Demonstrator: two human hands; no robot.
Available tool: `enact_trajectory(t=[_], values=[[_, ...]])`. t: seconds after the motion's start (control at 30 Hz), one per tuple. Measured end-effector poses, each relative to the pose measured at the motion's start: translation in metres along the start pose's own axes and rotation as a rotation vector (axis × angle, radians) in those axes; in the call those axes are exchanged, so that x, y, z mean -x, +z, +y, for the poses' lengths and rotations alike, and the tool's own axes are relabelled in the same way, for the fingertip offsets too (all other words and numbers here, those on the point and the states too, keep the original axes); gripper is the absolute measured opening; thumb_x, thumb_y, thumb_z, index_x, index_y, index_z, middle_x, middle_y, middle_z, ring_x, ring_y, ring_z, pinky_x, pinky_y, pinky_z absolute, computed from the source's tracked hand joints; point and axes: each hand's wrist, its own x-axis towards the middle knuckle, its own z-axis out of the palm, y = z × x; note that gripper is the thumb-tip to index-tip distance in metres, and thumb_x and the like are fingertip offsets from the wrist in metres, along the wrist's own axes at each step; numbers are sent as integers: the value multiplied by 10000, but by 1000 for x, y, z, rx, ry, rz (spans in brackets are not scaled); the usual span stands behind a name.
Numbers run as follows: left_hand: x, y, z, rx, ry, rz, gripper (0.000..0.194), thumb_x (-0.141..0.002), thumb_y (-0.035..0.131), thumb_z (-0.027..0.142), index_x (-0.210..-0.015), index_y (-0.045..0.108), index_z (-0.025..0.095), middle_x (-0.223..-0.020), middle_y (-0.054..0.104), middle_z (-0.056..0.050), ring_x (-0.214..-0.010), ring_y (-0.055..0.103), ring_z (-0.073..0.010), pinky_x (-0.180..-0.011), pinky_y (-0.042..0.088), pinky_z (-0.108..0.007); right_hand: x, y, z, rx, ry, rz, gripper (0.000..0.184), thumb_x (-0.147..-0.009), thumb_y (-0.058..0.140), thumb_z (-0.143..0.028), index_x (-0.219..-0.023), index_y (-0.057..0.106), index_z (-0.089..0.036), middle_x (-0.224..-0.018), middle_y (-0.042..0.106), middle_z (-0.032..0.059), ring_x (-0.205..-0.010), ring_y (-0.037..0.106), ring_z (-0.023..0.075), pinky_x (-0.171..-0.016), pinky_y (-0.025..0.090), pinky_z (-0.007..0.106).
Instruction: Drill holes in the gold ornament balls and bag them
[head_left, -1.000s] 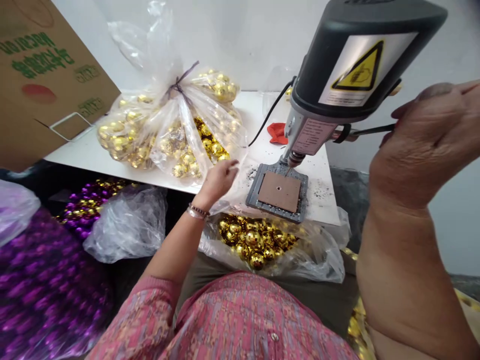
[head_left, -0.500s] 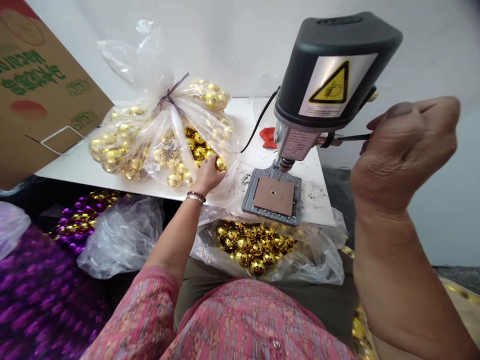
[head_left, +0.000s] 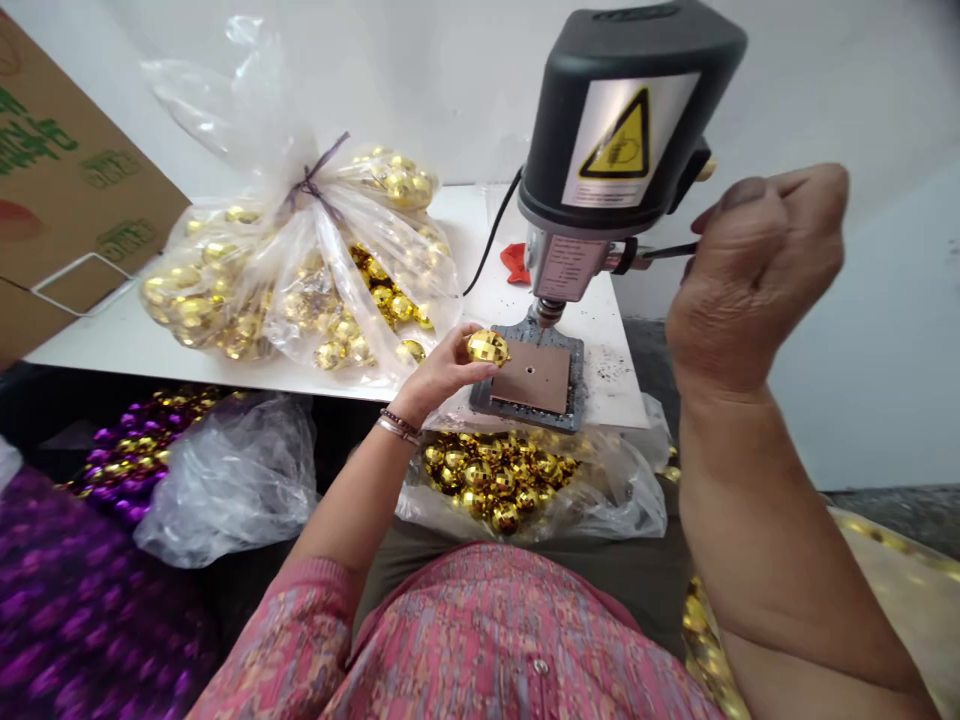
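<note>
My left hand (head_left: 442, 372) pinches a faceted gold ball (head_left: 487, 347) just left of the drill press base plate (head_left: 534, 377), which has a brown pad with a small hole. My right hand (head_left: 754, 270) is closed round the thin lever handle (head_left: 664, 252) at the right side of the grey drill press head (head_left: 619, 120). The drill bit (head_left: 547, 315) hangs above the pad's back edge. The ball is beside the pad, not under the bit.
A tied clear bag of gold balls (head_left: 300, 270) lies on the white table (head_left: 112, 340). An open bag of gold balls (head_left: 510, 485) rests in my lap. Purple and gold balls (head_left: 127, 455) lie lower left, by a cardboard box (head_left: 67, 200). A red scrap (head_left: 516, 262) sits behind the press.
My left hand reached to the tied bag's edge, took a gold ball and brought it right toward the base plate. My right hand stayed on the lever.
</note>
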Motion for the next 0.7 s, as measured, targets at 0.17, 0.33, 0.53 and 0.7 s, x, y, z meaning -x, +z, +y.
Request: enact_trajectory(t=[0.17, 0.33, 0.53, 0.7], values=[[-20, 23, -11, -262, -61, 43, 751, -654, 929, 298, -1316, 593, 179, -1135, 699, -55, -945, 641, -183, -890, 519, -337, -2, 0, -2, -35, -15, -34, 438, -1072, 385, -523, -876, 490, -146, -799, 536, -22, -761, 516, 12, -773, 397, 182], [-28, 33, -10, -476, 17, 10, 579, -795, 842, 376, -1289, 642, 151, -1117, 730, -59, -974, 653, -203, -895, 522, -322, -19, -5, -17, -14, 93, -158, 300, -1042, 467, -314, -796, 358, -183, -729, 421, -48, -697, 358, 9, -747, 310, 178], [-32, 34, -13, -539, 57, -43, 485, -888, 754, 394, -1308, 671, 167, -1082, 757, -48, -964, 674, -201, -883, 538, -313, -47, 3, -39, 110, 333, -272, 400, -1059, 461, -236, -724, 245, -203, -696, 342, -64, -711, 339, 10, -812, 277, 222], [-36, 40, -10, -546, 18, -55, 566, -803, 821, 308, -1331, 686, 155, -1142, 772, -51, -1021, 700, -212, -928, 549, -318, -50, 4, -37, 73, 333, -302, 395, -1064, 441, -273, -739, 224, -219, -732, 348, -62, -738, 363, 4, -832, 303, 217]])
